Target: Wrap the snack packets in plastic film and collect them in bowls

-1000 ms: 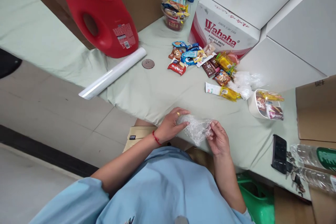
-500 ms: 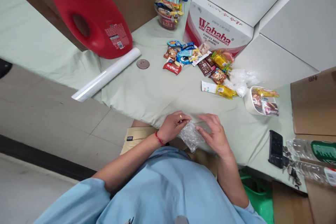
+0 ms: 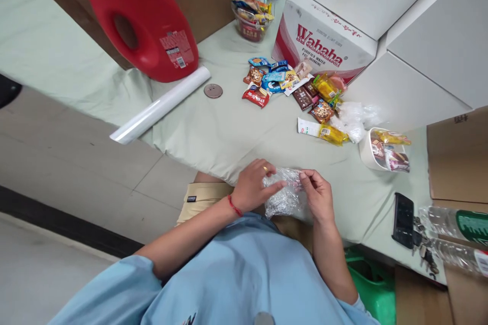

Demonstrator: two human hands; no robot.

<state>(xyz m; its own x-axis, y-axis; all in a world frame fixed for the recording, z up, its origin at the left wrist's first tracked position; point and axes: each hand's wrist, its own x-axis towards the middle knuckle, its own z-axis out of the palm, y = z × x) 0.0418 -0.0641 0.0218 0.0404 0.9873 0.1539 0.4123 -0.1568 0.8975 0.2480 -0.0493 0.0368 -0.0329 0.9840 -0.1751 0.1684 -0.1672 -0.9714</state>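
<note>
The crumpled clear plastic (image 3: 284,195) is drawn out between both hands at the near edge of the cloth-covered table (image 3: 229,134), where half a second ago it hung bunched in a narrower clump. The right hand (image 3: 320,198), loose and spread clear of it then, now closes on its far right corner, thumb and fingertips pinched together. The left hand (image 3: 251,185) has changed the other way: its thumb, earlier pressed to the fingertips, lies over the plastic with a clear gap to the forefinger — whether the fingers behind grip it, one cannot tell. The plastic has no plain front or long axis; its far edge runs left to right between the hands, and the loose part droops near, toward the blue shirt (image 3: 244,269). Beyond, the wrapped snacks (image 3: 292,86) lie as before, far of the hands, with the white tub (image 3: 366,155) to the right and the white roll (image 3: 162,105) slanting from near left to far right.
</note>
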